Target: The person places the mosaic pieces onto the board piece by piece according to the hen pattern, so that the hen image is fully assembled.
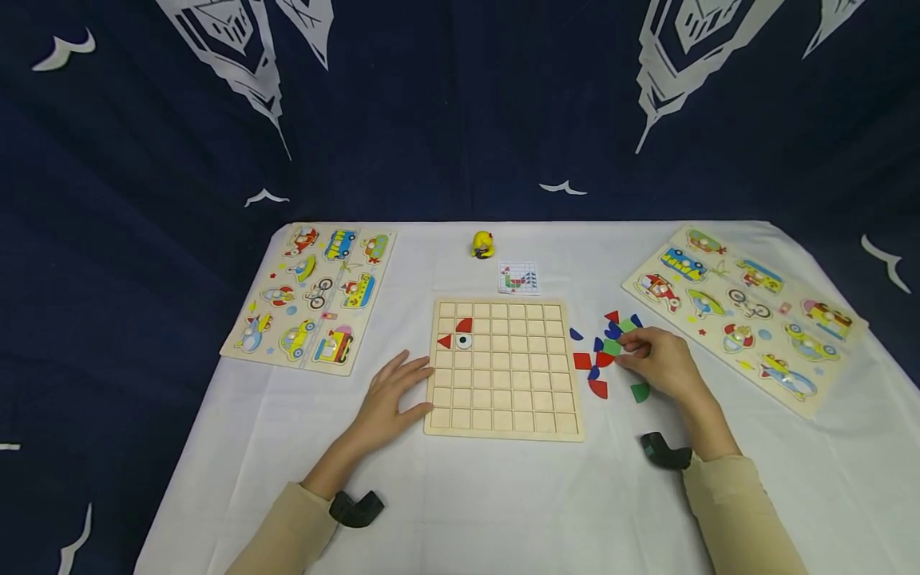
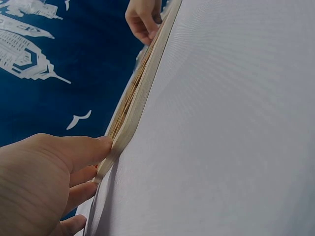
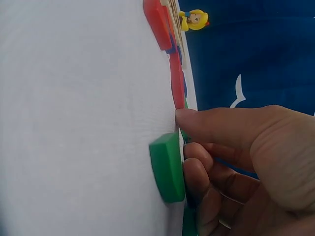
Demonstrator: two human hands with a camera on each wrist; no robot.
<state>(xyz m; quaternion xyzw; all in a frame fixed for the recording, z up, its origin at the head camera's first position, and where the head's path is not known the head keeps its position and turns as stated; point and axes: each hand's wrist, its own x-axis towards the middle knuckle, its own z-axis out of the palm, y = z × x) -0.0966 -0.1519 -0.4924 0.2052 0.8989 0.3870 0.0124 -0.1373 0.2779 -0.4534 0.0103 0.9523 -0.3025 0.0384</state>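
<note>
A wooden grid board point(image 1: 503, 379) lies flat on the table. At its upper left sit a red quarter-round piece point(image 1: 464, 325), a red triangle point(image 1: 445, 342) and a white square with a black dot point(image 1: 463, 341). My left hand point(image 1: 394, 399) rests against the board's left edge, fingers spread; in the left wrist view its thumb touches the rim point(image 2: 129, 125). To the right of the board, my right hand point(image 1: 663, 361) reaches to a loose cluster of pieces. Its thumb touches a red piece point(image 3: 177, 81); thumb and index tips stand apart. A green quarter-round piece point(image 3: 167, 167) lies below the thumb.
Past the board stand a printed pattern card point(image 1: 519, 278) and a yellow toy figure point(image 1: 483, 244). Picture puzzle boards lie at left point(image 1: 309, 299) and right point(image 1: 747, 319). A red square point(image 1: 582, 362) and several blue and green pieces lie beside the grid.
</note>
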